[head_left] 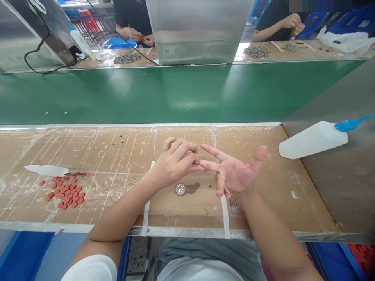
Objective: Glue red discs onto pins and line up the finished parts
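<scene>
My left hand (177, 162) is closed, its fingertips pinched round a fingertip of my right hand (234, 171). The palm of my right hand faces up, with thumb and forefinger spread and the lower fingers curled. Whether anything small lies between the touching fingertips cannot be seen. Below my left hand, a small round clear-and-silver piece (181, 189) lies on the brown tabletop (187, 210), beside a dark wet-looking patch (193, 188). To the left is a loose pile of red button-like discs (68, 192).
A white bottle with a blue nozzle (315, 139) leans at the right by a metal panel (342, 179). A white pointed object (47, 170) lies near the discs. Beyond the green strip (187, 93), two people work at another table with small metal pieces (256, 52).
</scene>
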`<state>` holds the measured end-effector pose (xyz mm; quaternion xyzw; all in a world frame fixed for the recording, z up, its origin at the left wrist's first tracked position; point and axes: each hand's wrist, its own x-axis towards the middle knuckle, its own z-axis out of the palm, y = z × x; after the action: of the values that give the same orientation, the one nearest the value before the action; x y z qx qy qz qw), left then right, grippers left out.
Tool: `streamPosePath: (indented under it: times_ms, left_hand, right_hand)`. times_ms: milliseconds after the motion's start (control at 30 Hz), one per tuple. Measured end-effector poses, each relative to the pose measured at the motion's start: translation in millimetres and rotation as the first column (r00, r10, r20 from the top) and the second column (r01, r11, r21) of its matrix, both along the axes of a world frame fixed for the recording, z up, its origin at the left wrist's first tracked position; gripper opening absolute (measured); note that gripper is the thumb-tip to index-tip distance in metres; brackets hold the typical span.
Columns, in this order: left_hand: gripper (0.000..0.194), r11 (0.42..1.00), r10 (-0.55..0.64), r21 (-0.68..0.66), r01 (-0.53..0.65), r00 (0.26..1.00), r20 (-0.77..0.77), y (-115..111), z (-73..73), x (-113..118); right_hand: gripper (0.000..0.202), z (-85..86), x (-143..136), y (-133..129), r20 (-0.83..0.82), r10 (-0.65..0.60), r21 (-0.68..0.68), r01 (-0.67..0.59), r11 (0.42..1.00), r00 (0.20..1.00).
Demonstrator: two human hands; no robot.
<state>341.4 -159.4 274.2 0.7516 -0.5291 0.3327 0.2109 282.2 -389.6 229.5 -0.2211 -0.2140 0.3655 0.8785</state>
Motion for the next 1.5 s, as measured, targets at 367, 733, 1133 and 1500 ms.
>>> streamPosePath:
  times_ms: [367,733,1133,1500]
  left_hand:
    - [0.024,0.996,-0.052,0.07,0.053,0.999,-0.005,3,-0.3,-2]
    - [0.03,0.968,-0.123,0.212,0.131,0.991,-0.046,5,9.5,-7]
    - [0.009,0.978,-0.183,0.08,0.191,0.979,-0.091,5,11.1,-5]
    - [0.015,0.968,-0.166,0.078,0.24,0.839,-0.519,0,7.4,-9]
  right_hand:
    - [0.123,-6.2,0,0,0.003,-0.002,-0.057,0.002,0.998,1.0]
    - [0.134,-7.3,2,3,-0.011,-0.008,0.032,0.009,0.999,1.0]
    - [0.131,-3.8,0,7,-0.014,-0.005,0.061,0.006,0.998,1.0]
    - [0.142,-2.9,1,6,0.026,0.005,-0.078,-0.003,0.997,1.0]
